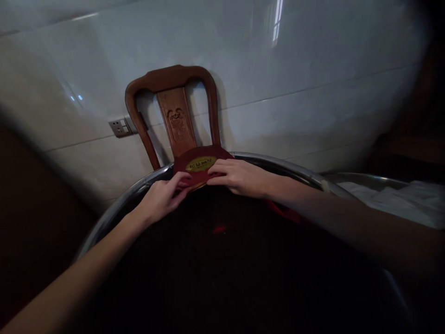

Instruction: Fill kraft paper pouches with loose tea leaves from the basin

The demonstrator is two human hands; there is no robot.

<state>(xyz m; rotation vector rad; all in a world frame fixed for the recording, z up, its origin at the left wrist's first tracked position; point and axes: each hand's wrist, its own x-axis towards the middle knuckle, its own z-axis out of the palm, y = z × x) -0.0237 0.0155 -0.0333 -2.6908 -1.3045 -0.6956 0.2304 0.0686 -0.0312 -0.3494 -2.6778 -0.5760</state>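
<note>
A pale, glossy tiled wall (295, 102) fills the far side of this dim room, its lower part in shade. In front of it sits a big round tub (278, 163) with a shiny metal rim, so dark inside that I can't make out its depth or most of what it holds. A carved wooden chair back (177, 116) stands just beyond the far rim, near the wall. At the right, a second basin (366, 176) holds crumpled white cloth (399, 202). Over the tub's far inner edge, before the chair, is a dark red cloth (200, 150) with a gold oval label (200, 163). The left hand (162, 197) pinches its lower left edge between thumb and fingers; the right hand (243, 178) has bent fingers resting on its right side, though I can't tell whether the thumb closes beneath. A narrow gap parts the hands, with wide dark space below them. A red strip (283, 211) shows under the right forearm (323, 208), a wall socket (119, 128) beside the chair, and a small red patch (219, 229) within the darkness.
</note>
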